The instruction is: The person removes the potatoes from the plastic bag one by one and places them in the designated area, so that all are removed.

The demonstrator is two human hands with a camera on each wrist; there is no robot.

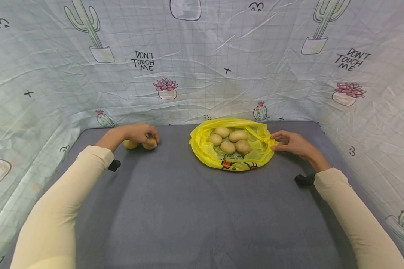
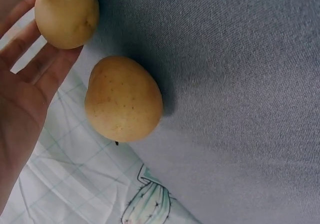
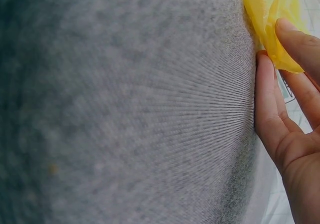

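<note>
On the left side of the table, my left hand point(image 1: 138, 132) grips a potato point(image 1: 150, 144) with its fingers around it. A second potato point(image 1: 130, 144) lies beside it; in the left wrist view this loose potato point(image 2: 123, 99) rests on the cloth, apart from the fingers. An opened yellow plastic bag point(image 1: 202, 152) lies near the back, its rim spread wide, with several potatoes point(image 1: 227, 147) inside. My right hand point(image 1: 296, 145) pinches the bag's right edge; the right wrist view shows yellow plastic point(image 3: 274, 23) between thumb and fingers.
A grey cloth point(image 1: 188, 209) covers the table. Light fabric point(image 1: 205, 82) with cactus prints hangs behind and along both sides, close to the table's back edge. A black strap device point(image 1: 304, 181) sits at the right wrist, another point(image 1: 114, 165) at the left.
</note>
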